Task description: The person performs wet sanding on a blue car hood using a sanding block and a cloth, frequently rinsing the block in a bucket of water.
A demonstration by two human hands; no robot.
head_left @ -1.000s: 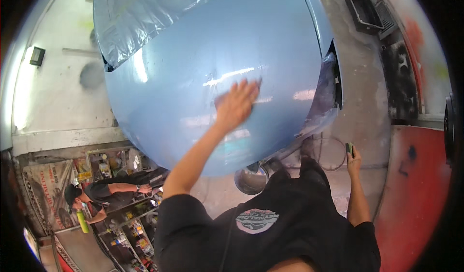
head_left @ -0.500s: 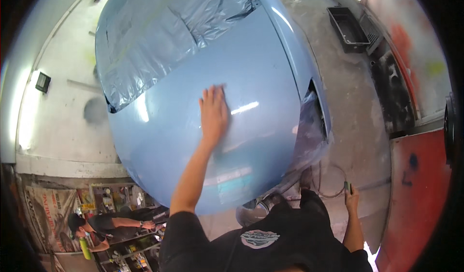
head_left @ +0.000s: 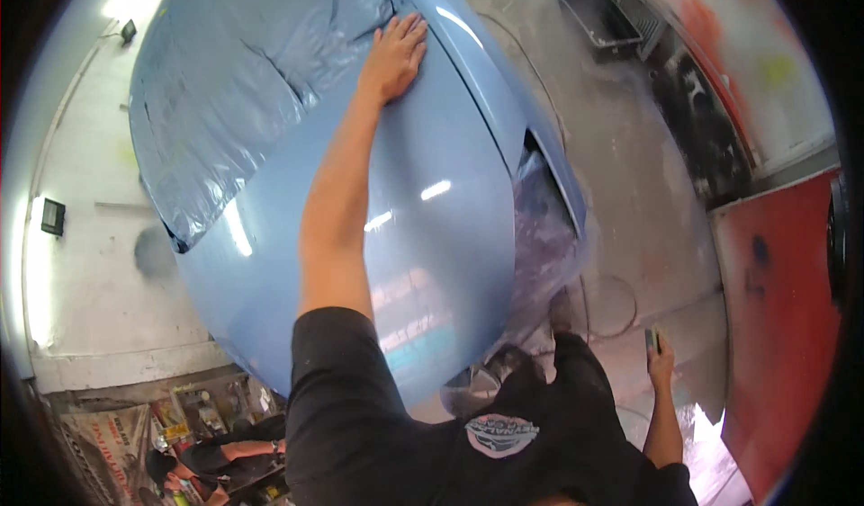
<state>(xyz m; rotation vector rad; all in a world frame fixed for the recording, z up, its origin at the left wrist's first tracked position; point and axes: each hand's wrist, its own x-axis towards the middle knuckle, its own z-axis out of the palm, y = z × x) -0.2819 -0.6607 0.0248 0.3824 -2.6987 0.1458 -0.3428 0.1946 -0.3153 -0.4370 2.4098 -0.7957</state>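
Note:
A glossy light-blue car hood fills the middle of the head view, with ceiling lights reflected in it. My left hand lies flat on its far right part, fingers stretched out, close to the plastic sheeting over the windshield and the seam beside the fender. Down at my right side, away from the car, my right hand is closed around a small dark block with a pale green side. Purplish film covers the headlight area at the front right corner.
A hose loops on the floor right of the car. A black tray lies farther back, near a red panel. At the lower left, another person stands by cluttered shelves.
My left hand has slid forward across the hood, away from me, toward the sheeting and fender seam. The view has shifted with me. My right hand still holds the block.

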